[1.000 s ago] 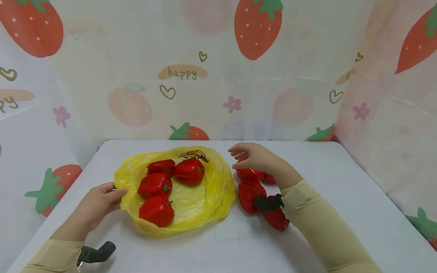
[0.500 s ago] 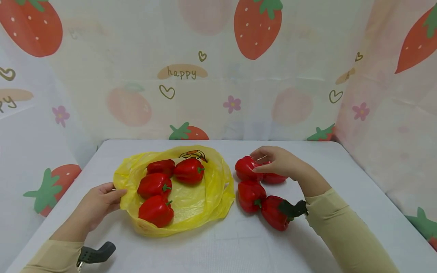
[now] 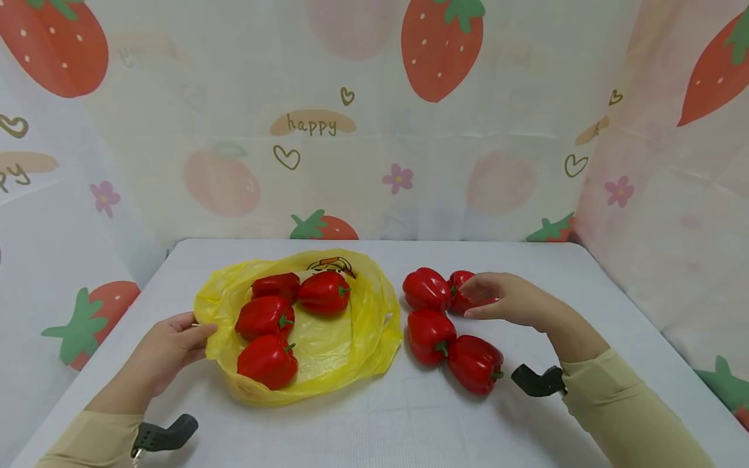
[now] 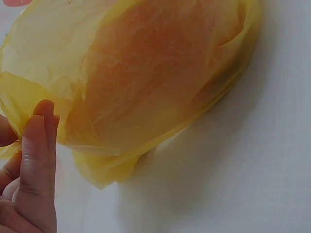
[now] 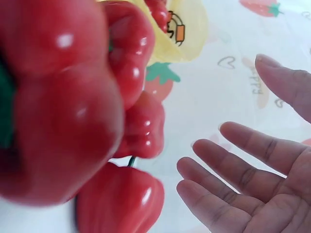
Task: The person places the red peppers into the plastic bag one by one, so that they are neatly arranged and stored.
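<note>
My left hand [image 3: 166, 351] pinches the left rim of a yellow plastic bag [image 3: 324, 354] that lies with its mouth wide. Thumb and fingers squeeze the thin film [image 4: 36, 94] in the left wrist view. Several red bell peppers, such as the nearest one [image 3: 269, 363], lie inside it. To the bag's right sits a cluster of more red bell peppers: one at the back left [image 3: 426, 289], one in the middle [image 3: 432, 337], one in front [image 3: 475, 365]. My right hand [image 3: 515, 302] is at the back right pepper [image 3: 459, 283], partly covering it, its fingers spread and holding nothing in the right wrist view.
A white table [image 3: 398, 429] carries everything. Behind it and at both sides hang strawberry-print cloth walls [image 3: 374, 182]. Dark wrist-worn devices stick out by the left sleeve [image 3: 170, 434] and the right sleeve [image 3: 535, 380].
My right hand has moved rightward and nearer, from beside the bag across the loose peppers to the back right one. The front pepper is now uncovered. My left hand and the bag stay put.
</note>
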Tool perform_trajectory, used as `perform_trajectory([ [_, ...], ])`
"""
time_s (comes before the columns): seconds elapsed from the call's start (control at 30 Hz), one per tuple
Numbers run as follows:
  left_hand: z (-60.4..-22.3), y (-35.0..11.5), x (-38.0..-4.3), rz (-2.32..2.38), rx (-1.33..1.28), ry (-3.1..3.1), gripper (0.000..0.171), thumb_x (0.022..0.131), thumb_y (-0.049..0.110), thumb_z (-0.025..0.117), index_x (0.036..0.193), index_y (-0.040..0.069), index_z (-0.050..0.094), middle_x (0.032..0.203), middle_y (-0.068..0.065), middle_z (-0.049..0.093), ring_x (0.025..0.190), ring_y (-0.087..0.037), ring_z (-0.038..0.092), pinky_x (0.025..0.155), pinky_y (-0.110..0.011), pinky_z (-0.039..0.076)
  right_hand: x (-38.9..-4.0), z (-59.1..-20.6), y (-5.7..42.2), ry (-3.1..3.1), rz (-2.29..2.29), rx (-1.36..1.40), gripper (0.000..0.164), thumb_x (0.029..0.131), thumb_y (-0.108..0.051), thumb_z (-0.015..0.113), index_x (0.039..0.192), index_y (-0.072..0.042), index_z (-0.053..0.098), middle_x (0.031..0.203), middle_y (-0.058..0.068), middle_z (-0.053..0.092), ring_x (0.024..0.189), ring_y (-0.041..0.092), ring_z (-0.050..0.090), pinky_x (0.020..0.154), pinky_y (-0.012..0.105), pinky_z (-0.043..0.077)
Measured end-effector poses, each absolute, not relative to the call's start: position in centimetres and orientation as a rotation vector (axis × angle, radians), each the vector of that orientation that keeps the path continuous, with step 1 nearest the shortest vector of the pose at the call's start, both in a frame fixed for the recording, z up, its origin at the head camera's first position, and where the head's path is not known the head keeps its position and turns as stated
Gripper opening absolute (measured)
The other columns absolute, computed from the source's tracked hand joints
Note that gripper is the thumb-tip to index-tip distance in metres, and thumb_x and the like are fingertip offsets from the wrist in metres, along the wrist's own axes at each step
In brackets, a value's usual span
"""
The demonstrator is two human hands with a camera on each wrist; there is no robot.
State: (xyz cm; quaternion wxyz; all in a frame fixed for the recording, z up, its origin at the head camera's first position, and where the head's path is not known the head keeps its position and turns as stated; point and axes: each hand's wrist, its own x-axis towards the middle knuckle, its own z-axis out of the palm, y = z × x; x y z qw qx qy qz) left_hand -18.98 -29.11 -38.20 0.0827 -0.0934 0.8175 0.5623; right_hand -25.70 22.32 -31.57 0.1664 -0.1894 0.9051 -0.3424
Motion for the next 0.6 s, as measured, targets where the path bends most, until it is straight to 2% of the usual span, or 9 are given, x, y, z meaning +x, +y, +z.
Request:
perform_trajectory([
  [0.17,-38.2,-29.2,-19.0,1.681,-0.273,2.441,0.068,0.09,0.041,0.054,0.137,-0.003,0.034,0.119,-0.011,0.057,0.089,-0.01,0.061,0.079,-0.026,0.052,-24.9,-32.5,23.3,2.541,-0.977,-0.512,0.047,0.077,-0.033,0.072,0.116,-0.012,0.057,0.116,0.008,0.057,0.112,0.032,0.05,0.082,0.039,0.051],
  [0.37,-38.4,-29.2,-19.1,1.672,-0.274,2.448,0.068,0.09,0.042,0.054,0.137,-0.003,0.034,0.121,-0.012,0.055,0.09,-0.01,0.061,0.079,-0.026,0.052,-24.1,-33.6,23.7,2.498,-0.982,-0.474,0.05,0.074,-0.032,0.075,0.116,-0.014,0.055,0.118,0.013,0.054,0.113,0.035,0.049,0.079,0.04,0.053],
  [0.6,-38.4,-29.2,-19.0,1.662,-0.271,2.461,0.068,0.09,0.042,0.053,0.137,-0.003,0.034,0.122,-0.013,0.055,0.09,-0.011,0.061,0.079,-0.026,0.052,-23.4,-34.8,24.1,2.466,-0.996,-0.463,0.058,0.074,-0.03,0.074,0.123,-0.009,0.051,0.121,0.012,0.054,0.112,0.033,0.05,0.08,0.042,0.052],
])
